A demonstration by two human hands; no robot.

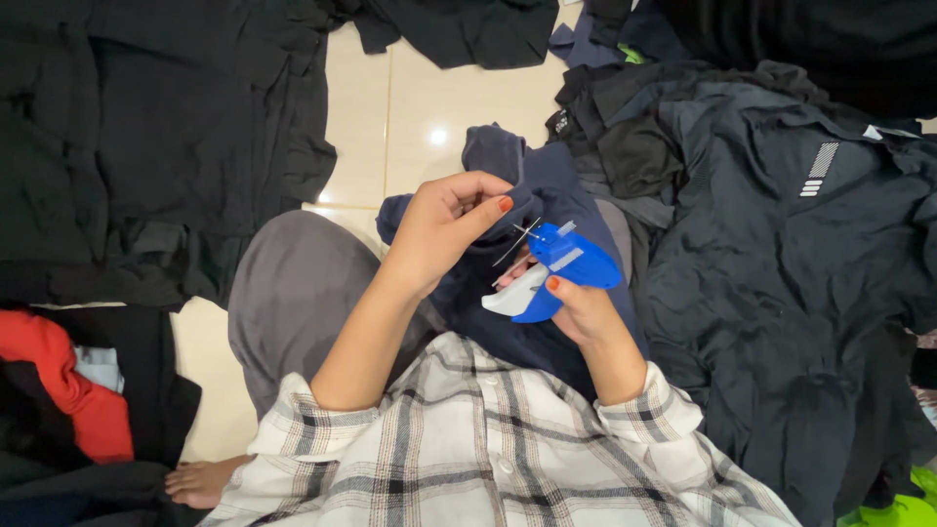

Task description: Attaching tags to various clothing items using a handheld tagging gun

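My left hand (444, 226) pinches a fold of a dark navy garment (508, 166) that lies over my lap. My right hand (578, 307) grips a blue and white tagging gun (556, 273), its thin needle pointing up-left into the cloth just beside my left thumb. The two hands are almost touching at the needle tip. Both wrists come out of a white plaid shirt's sleeves (488, 439).
Piles of dark clothes surround me: a black heap (146, 146) at left, a dark jacket with a white striped patch (820, 171) at right. A red garment (59, 381) lies at lower left, something bright green (903, 507) at lower right. Cream floor tiles (429, 107) show ahead.
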